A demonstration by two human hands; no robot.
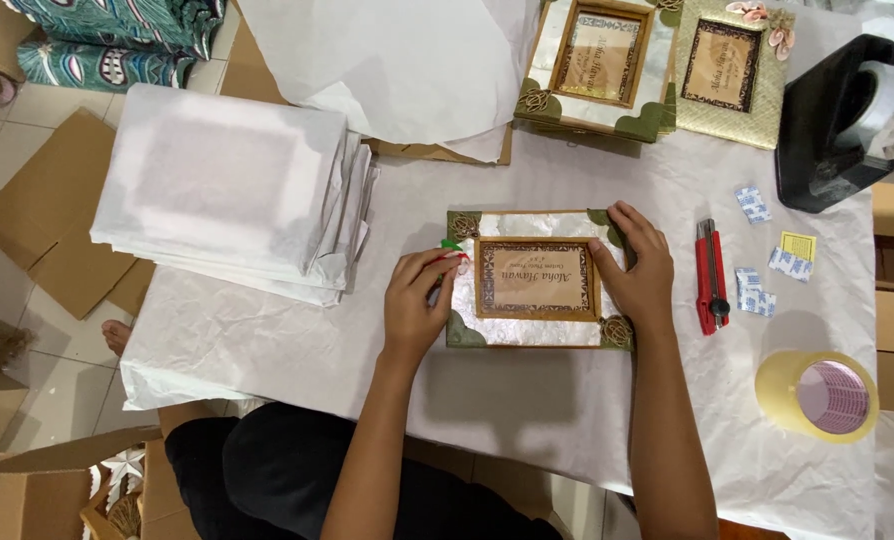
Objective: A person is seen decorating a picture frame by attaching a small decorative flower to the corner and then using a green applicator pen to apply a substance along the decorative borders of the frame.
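Two hands on picture frame (535,280): left hand (419,300) pinching small red-green bit at edge, right hand (639,270) spread flat, steadying. Keep frame square on surface (527,400).

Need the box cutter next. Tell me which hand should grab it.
Right. The right hand rests on the frame's edge nearest the red cutter; the left hand pinches something small on the far side.

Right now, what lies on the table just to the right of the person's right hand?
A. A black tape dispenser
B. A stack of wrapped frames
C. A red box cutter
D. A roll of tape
C. The red box cutter lies lengthwise right beside the right hand, which rests on the frame; the tape roll sits farther off toward the table's near right corner.
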